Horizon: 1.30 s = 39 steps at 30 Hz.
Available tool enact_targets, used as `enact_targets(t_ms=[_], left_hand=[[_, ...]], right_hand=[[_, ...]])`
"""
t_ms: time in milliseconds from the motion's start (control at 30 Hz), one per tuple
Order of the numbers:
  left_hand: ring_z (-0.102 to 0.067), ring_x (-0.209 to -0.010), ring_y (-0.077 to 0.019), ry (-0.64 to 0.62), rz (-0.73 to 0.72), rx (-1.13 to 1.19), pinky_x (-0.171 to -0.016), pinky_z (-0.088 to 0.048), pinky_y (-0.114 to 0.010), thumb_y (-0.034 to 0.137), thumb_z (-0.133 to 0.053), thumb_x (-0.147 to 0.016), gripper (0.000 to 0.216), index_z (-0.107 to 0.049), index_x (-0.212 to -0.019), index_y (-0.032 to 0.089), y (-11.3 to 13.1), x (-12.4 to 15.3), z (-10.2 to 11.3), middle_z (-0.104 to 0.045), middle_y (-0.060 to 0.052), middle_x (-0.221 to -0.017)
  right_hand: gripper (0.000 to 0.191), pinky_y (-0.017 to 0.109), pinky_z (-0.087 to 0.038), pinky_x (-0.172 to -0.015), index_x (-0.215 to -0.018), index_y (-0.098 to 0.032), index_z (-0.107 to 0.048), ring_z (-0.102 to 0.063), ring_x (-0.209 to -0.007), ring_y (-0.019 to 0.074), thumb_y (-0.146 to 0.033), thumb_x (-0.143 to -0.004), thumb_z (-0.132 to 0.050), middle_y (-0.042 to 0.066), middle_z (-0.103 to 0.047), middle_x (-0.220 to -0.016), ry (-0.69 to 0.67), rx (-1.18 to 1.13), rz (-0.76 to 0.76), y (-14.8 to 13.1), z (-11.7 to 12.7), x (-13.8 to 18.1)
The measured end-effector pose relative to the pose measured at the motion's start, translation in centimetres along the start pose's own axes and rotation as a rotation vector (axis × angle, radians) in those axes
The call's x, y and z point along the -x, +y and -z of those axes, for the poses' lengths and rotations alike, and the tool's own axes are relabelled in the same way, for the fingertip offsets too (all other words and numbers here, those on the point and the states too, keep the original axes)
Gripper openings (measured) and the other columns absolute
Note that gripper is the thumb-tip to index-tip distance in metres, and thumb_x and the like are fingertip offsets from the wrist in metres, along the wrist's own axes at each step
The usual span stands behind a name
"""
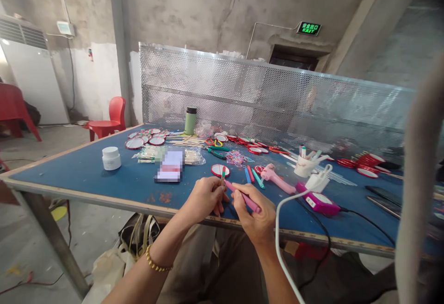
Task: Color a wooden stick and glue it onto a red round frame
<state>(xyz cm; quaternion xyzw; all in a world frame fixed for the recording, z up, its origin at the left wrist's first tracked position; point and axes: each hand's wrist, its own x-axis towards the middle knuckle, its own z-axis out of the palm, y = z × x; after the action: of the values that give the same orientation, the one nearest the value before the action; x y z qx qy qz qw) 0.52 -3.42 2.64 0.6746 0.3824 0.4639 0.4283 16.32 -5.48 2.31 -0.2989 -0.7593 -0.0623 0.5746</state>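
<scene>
My right hand (255, 216) is closed around a pink pen-shaped tool (243, 196), its tip pointing left toward my left hand. My left hand (205, 196) is pinched shut on a thin stick (222, 176) whose upper end reaches a round red-rimmed disc (219, 170) lying on the blue table (86, 174). Both hands hover over the table's near edge. A gold bead bracelet (156, 261) sits on my left wrist. A white cable (282, 230) curves down past my right wrist.
A pink glue gun (275, 177), magenta device (319, 202), white cup (305, 165) of sticks, coloured markers (252, 175), white jar (111, 158), green bottle (190, 120), scissors (217, 146) and several red-rimmed discs (145, 138) lie about. A perforated metal screen (263, 96) backs the table. Red chairs (107, 121) stand left.
</scene>
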Motion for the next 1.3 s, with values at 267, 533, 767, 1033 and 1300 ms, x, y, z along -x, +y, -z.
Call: enact_targets(t_ms=[267,533,767,1033,1300], left_hand=[[-0.057,-0.039,-0.0101,0.007,0.015,0.004,-0.039,-0.044,-0.016,0.019,-0.046,-0.09,0.022,-0.058,-0.072,0.017,0.26,0.11,-0.02,-0.059,0.003,-0.049],[-0.056,-0.038,-0.01,0.015,0.019,-0.003,-0.038,-0.044,-0.016,0.021,-0.047,-0.091,0.022,-0.057,-0.071,0.017,0.44,0.2,0.0,-0.059,0.002,-0.049],[-0.056,-0.038,-0.0092,0.006,0.006,0.015,-0.038,-0.044,-0.015,0.021,-0.048,-0.091,0.021,-0.058,-0.074,0.016,0.15,0.13,0.0,-0.059,0.002,-0.049],[-0.055,-0.037,-0.0082,0.013,0.018,0.006,-0.037,-0.043,-0.014,0.018,-0.047,-0.091,0.022,-0.056,-0.071,0.016,0.59,0.18,0.03,-0.059,0.003,-0.049],[-0.055,-0.037,-0.0084,0.017,0.027,0.005,-0.038,-0.042,-0.015,0.018,-0.048,-0.09,0.022,-0.057,-0.071,0.016,0.61,0.26,0.07,-0.059,0.003,-0.048]], right_hand=[[0.022,0.029,-0.054,-0.072,-0.106,-0.02,-0.069,-0.069,-0.074,0.0163,-0.008,-0.09,-0.059,0.004,-0.072,-0.089,0.006,0.024,0.021,-0.1,-0.07,-0.11],[0.021,0.03,-0.054,-0.074,-0.106,-0.021,-0.069,-0.068,-0.076,0.0173,-0.01,-0.091,-0.058,0.004,-0.072,-0.088,-0.008,0.019,0.017,-0.1,-0.09,-0.16],[0.02,0.03,-0.054,-0.072,-0.105,-0.021,-0.069,-0.068,-0.073,0.017,-0.011,-0.091,-0.058,0.004,-0.072,-0.087,0.001,0.038,0.005,-0.09,-0.08,-0.04],[0.019,0.03,-0.054,-0.074,-0.104,-0.02,-0.068,-0.068,-0.075,0.0174,-0.011,-0.091,-0.059,0.005,-0.072,-0.088,0.001,0.053,0.014,0.09,-0.14,0.09],[0.02,0.031,-0.055,-0.074,-0.106,-0.02,-0.069,-0.068,-0.074,0.0172,-0.011,-0.091,-0.058,0.005,-0.072,-0.087,0.008,0.042,0.015,-0.18,-0.17,-0.11]])
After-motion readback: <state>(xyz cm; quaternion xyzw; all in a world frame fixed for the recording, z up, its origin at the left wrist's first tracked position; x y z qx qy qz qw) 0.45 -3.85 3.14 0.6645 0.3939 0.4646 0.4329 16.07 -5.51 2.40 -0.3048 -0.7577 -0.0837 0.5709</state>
